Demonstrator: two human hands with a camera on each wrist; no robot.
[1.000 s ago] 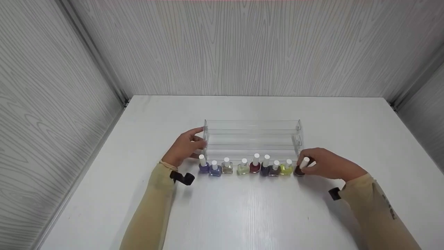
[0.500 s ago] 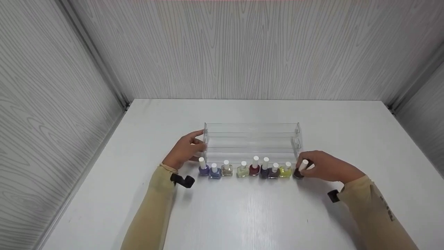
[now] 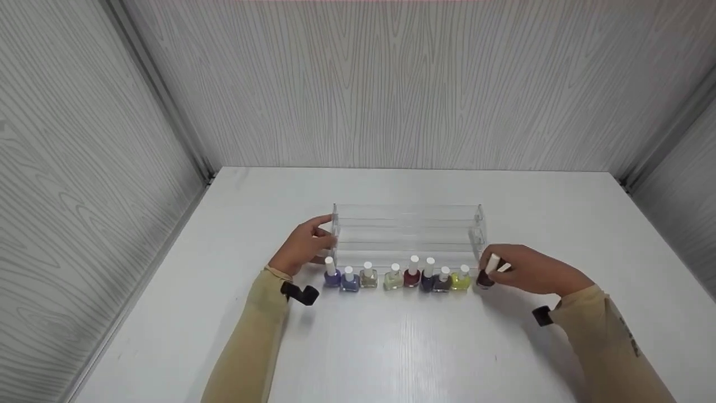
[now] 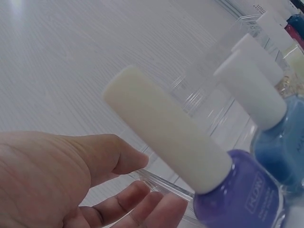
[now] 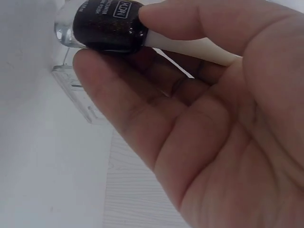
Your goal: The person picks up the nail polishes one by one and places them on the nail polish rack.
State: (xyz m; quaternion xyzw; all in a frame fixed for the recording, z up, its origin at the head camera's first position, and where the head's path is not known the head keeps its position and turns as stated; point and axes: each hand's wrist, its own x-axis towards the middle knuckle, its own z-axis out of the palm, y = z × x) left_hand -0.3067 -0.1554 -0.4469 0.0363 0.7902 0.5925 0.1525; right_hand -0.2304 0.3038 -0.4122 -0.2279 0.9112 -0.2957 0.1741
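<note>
My right hand (image 3: 528,268) pinches a nail polish bottle (image 5: 109,26), nearly black with a white cap, between thumb and fingers. It is at the right end of a row of polish bottles, by the front right corner of a clear acrylic rack (image 3: 408,246). On the rack's left side, my left hand (image 3: 305,243) holds the side panel with thumb and fingertips. A purple polish bottle (image 4: 242,194) with a white cap stands just in front of those fingers. Beside it is a blue bottle (image 4: 285,142).
Along the rack's front edge the row continues with a glittery bottle (image 3: 368,278), a pale green one (image 3: 394,280), a red one (image 3: 411,278), two dark ones and a yellow one (image 3: 460,281). The white table (image 3: 358,347) meets a wood-grain panel (image 3: 358,84) at the back.
The whole scene sits slightly lower in the head view, as the camera has tilted. Both hands keep their holds on the rack and the dark bottle.
</note>
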